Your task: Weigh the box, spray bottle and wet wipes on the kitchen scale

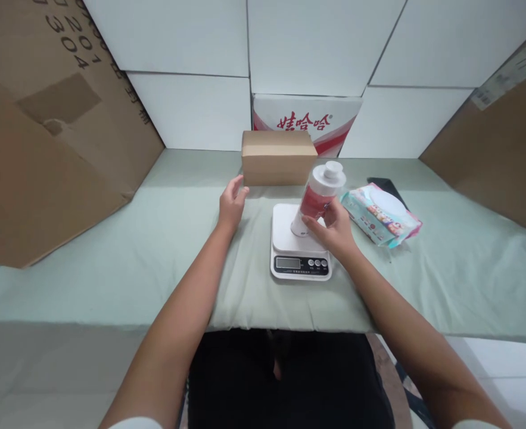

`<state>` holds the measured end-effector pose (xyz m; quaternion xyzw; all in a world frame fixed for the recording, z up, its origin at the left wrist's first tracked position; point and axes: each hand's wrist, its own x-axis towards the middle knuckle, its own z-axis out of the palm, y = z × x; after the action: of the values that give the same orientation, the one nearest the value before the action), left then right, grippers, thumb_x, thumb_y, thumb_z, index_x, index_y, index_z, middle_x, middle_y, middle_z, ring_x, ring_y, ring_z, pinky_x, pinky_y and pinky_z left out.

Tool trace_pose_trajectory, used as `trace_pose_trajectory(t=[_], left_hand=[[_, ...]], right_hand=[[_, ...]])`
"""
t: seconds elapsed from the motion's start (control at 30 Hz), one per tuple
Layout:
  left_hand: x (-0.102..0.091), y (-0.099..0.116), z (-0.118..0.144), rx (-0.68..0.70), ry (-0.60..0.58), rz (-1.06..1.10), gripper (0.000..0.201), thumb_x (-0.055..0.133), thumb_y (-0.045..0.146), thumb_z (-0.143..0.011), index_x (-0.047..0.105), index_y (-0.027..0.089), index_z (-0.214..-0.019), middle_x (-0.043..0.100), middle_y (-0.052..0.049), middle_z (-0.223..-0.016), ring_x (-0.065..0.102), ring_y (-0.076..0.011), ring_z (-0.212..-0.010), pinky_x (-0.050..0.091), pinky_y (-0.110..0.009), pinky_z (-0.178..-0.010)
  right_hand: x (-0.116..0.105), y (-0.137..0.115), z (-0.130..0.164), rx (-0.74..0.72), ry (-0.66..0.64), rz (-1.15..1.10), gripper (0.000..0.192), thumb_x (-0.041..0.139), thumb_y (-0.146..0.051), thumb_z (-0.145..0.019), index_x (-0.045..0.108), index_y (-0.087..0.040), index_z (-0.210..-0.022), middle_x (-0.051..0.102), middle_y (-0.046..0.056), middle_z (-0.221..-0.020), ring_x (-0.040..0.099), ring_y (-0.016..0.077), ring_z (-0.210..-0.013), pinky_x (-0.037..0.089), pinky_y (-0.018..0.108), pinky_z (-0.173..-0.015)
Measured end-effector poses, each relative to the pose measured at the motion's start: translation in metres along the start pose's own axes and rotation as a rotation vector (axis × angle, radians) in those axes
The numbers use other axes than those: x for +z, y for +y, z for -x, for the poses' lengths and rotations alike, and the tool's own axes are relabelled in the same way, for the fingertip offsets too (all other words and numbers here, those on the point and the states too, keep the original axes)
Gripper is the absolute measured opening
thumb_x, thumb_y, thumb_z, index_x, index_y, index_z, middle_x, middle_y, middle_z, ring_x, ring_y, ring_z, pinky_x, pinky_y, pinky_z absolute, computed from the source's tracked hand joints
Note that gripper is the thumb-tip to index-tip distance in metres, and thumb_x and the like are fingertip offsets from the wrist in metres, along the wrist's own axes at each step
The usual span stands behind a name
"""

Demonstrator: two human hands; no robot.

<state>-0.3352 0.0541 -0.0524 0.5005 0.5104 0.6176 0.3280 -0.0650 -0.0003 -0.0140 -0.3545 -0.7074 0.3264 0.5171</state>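
Right hand (334, 229) grips tilted bottle (318, 196) over scale (301, 244); left hand (232, 202) spread beside cardboard box (278, 158); wipes pack (381, 214) right

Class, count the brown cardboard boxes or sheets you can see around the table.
3: a small closed box at the table's back centre, by the left hand; a large one leaning at left; another at right. More may lie outside the view.

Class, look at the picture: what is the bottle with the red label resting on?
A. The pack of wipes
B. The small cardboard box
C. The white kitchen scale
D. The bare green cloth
C: the right hand holds the tilted bottle with its base on the white kitchen scale.
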Motion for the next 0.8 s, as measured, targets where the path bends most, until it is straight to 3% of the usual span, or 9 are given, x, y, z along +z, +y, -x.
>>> trace_pose_trajectory(t=[0.2, 0.4, 0.47, 0.63, 0.73, 0.8], left_hand=[[-0.001, -0.002, 0.001, -0.037, 0.009, 0.005, 0.059, 0.070, 0.053, -0.089, 0.064, 0.023, -0.139, 0.058, -0.012, -0.159, 0.049, -0.0302, -0.154, 0.044, -0.044, -0.126], [-0.002, 0.000, 0.002, -0.050, 0.014, 0.000, 0.057, 0.069, 0.048, -0.088, 0.064, 0.022, -0.138, 0.060, -0.011, -0.157, 0.052, -0.0293, -0.151, 0.047, -0.042, -0.124], [-0.001, 0.001, 0.002, -0.042, 0.009, 0.012, 0.057, 0.069, 0.047, -0.087, 0.064, 0.021, -0.138, 0.061, -0.012, -0.156, 0.053, -0.0299, -0.151, 0.048, -0.042, -0.123], [0.002, 0.002, 0.002, -0.036, 0.027, 0.032, 0.053, 0.068, 0.043, -0.087, 0.066, 0.020, -0.135, 0.063, -0.014, -0.153, 0.055, -0.0302, -0.148, 0.047, -0.044, -0.123], [0.003, 0.002, 0.001, -0.034, 0.018, 0.030, 0.050, 0.065, 0.039, -0.088, 0.066, 0.021, -0.134, 0.065, -0.012, -0.152, 0.055, -0.0286, -0.148, 0.045, -0.045, -0.125], [0.003, 0.002, 0.001, -0.037, 0.017, 0.032, 0.050, 0.063, 0.036, -0.088, 0.066, 0.020, -0.135, 0.064, -0.013, -0.152, 0.055, -0.0284, -0.149, 0.044, -0.045, -0.126]], right_hand=[[-0.018, 0.000, 0.004, 0.045, 0.005, 0.074, 0.081, 0.073, -0.076, -0.080, 0.052, -0.032, -0.144, 0.065, 0.009, -0.131, 0.064, 0.0309, -0.119, 0.057, 0.045, -0.094], [-0.016, -0.005, 0.009, 0.032, -0.175, 0.099, 0.056, 0.074, -0.053, -0.089, 0.057, -0.029, -0.137, 0.068, 0.008, -0.124, 0.066, 0.0266, -0.106, 0.056, 0.041, -0.083], [-0.013, -0.006, 0.006, 0.053, -0.177, 0.061, 0.052, 0.076, -0.049, -0.088, 0.057, -0.029, -0.131, 0.068, 0.008, -0.123, 0.067, 0.0257, -0.106, 0.058, 0.038, -0.080], [-0.029, 0.002, -0.041, 0.072, 0.130, 0.179, 0.063, 0.076, -0.048, -0.080, 0.047, -0.030, -0.132, 0.062, 0.009, -0.131, 0.064, 0.0272, -0.117, 0.062, 0.037, -0.080], [-0.039, 0.020, -0.088, 0.118, 0.287, 0.343, 0.064, 0.069, -0.034, -0.078, 0.040, -0.028, -0.135, 0.060, 0.010, -0.137, 0.063, 0.0271, -0.124, 0.059, 0.042, -0.097], [-0.038, 0.036, -0.112, 0.249, 0.351, 0.450, 0.061, 0.065, -0.025, -0.076, 0.041, -0.025, -0.133, 0.063, 0.011, -0.130, 0.064, 0.0280, -0.120, 0.055, 0.046, -0.104]])
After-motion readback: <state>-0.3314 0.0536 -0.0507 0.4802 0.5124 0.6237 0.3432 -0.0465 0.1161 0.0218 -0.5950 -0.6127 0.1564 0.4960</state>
